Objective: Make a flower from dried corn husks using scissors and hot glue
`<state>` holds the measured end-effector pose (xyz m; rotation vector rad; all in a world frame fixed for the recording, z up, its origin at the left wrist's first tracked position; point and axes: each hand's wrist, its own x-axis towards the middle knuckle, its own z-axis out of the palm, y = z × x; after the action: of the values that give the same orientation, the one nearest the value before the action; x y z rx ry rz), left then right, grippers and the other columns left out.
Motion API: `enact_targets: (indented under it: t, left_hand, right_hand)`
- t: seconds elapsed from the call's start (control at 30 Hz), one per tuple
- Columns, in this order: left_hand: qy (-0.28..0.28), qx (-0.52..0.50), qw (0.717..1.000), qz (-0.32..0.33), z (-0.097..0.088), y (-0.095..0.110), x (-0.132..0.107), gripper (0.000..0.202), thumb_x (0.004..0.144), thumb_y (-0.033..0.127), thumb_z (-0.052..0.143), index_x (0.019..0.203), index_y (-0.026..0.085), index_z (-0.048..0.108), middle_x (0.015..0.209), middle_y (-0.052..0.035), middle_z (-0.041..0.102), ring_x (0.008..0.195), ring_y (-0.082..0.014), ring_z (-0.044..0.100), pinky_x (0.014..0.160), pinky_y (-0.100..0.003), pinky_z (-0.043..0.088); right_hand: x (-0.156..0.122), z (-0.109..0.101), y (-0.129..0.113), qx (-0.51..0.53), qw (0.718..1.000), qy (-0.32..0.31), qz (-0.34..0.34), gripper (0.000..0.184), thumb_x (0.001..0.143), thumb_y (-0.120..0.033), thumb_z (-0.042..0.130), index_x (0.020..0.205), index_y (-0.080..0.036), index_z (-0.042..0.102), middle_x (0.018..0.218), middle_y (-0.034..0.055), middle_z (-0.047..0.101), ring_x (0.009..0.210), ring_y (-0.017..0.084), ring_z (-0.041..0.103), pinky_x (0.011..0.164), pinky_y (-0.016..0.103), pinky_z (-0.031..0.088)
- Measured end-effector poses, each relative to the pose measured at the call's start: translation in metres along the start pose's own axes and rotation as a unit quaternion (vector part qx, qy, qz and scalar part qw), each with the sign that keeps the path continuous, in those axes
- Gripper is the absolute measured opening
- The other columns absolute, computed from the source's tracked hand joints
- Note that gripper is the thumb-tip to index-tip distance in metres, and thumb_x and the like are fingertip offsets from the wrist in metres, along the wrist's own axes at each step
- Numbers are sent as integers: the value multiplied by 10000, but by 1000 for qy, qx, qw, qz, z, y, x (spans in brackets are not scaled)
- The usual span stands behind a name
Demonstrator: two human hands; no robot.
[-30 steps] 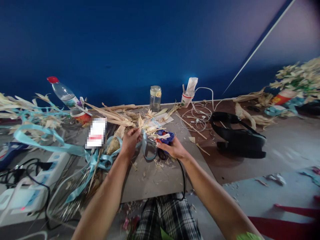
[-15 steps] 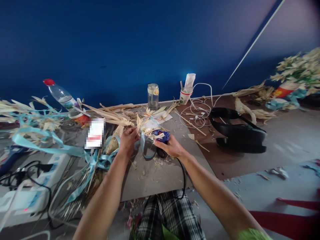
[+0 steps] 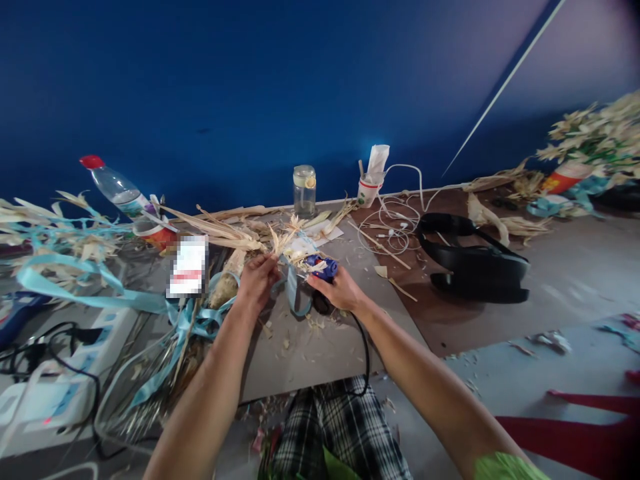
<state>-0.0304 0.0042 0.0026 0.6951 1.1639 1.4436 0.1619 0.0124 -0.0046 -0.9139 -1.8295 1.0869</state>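
Sliding slightly toward nine o'clock since a second ago, the whole scene is shifting in my remote head-camera feed, while both hands are keeping their places above the grey board (image 3: 310, 363). Nearest, plaid trousers (image 3: 360, 427) are showing at six o'clock, just past the board's edge. Reckoned from the hands, a white power strip (image 3: 116, 339) is lying at eight o'clock, and a black cord (image 3: 368, 350) is curving away at five. Over the board's middle, the right hand (image 3: 344, 290) is gripping a blue tool (image 3: 328, 270), as I am seeing it, and the left hand (image 3: 257, 279) is pinching a pale husk piece (image 3: 275, 241), its fingers closing narrow. Between the two hands, a light-blue ribbon (image 3: 291, 290) is looping. A phone (image 3: 187, 267), its screen blurred, is showing at nine; a black strapped device (image 3: 477, 287) is resting at three. Farther off, a red-capped bottle (image 3: 115, 187) is leaning at ten, a clear jar (image 3: 304, 193) is standing near twelve, and a white cup (image 3: 369, 193) is standing toward one. Behind everything, a blue wall (image 3: 250, 87) is rising.
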Motion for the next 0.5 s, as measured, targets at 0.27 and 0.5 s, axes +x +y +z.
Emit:
enact_targets:
  t: [0.27,0.5]
  left_hand:
    - [-21,-30,999,-13,-1,0,0,256,596,290,783,633,141,579,469,65,494,362,-18,348,516,-219,446]
    - [-3,-38,999,-25,0,3,-1,227,602,252,768,630,142,572,465,68,478,359,-17,338,508,-218,442]
  right_hand:
    - [0,-1,0,-1,1000,0,-1,331,792,-417,601,990,-162,668,998,68,697,934,226,621,882,338,469]
    - [-1,-2,5,-3,1000,-15,11,341,802,-441,600,994,-170,677,979,65,699,939,233,620,885,341,468]
